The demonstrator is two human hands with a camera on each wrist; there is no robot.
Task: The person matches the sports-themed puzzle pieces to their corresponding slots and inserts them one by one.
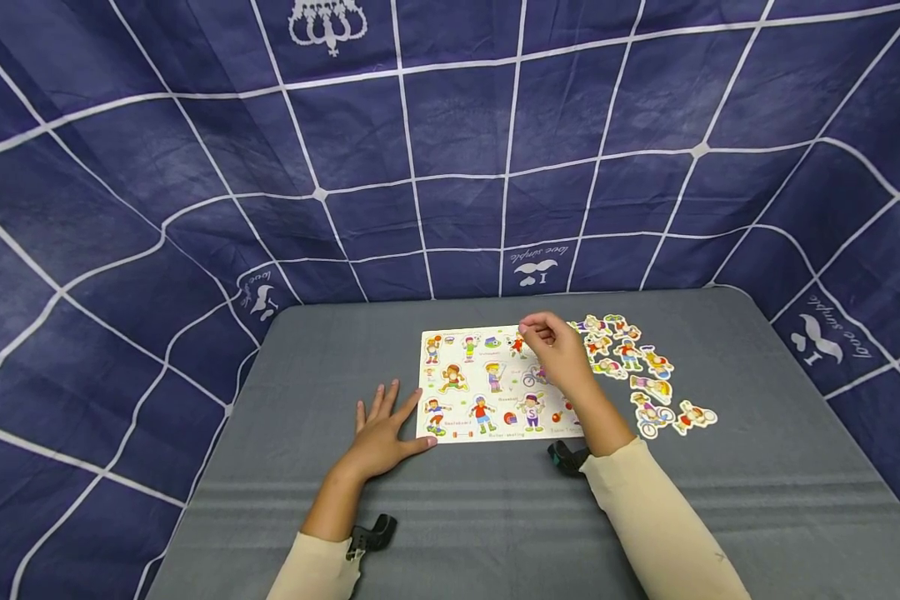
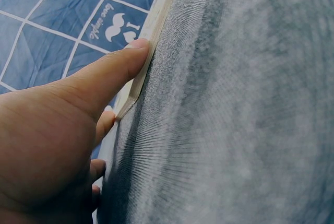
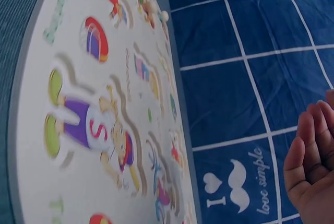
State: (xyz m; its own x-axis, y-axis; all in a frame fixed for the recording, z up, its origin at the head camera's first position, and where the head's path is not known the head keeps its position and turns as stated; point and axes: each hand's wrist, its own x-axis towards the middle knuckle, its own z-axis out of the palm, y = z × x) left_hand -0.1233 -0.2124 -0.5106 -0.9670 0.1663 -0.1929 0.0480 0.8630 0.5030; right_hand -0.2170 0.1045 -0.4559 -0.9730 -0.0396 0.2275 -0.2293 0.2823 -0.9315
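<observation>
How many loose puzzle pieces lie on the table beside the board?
About 10 loose puzzle pieces, all clustered on the grey table right of the puzzle board; they overlap, and the right hand may hide some.

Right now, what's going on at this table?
A person is working on a puzzle board that lies on the grey table. The left hand lies flat, thumb against the board's left edge. The right hand pinches a small piece over the board's top right. Loose cut-out figures lie to the right.

Grey table point(image 1: 757, 467); on it a white puzzle board point(image 1: 461, 429), loose cut-out figures point(image 1: 648, 371) just right, left hand point(image 1: 382, 429) flat.
</observation>
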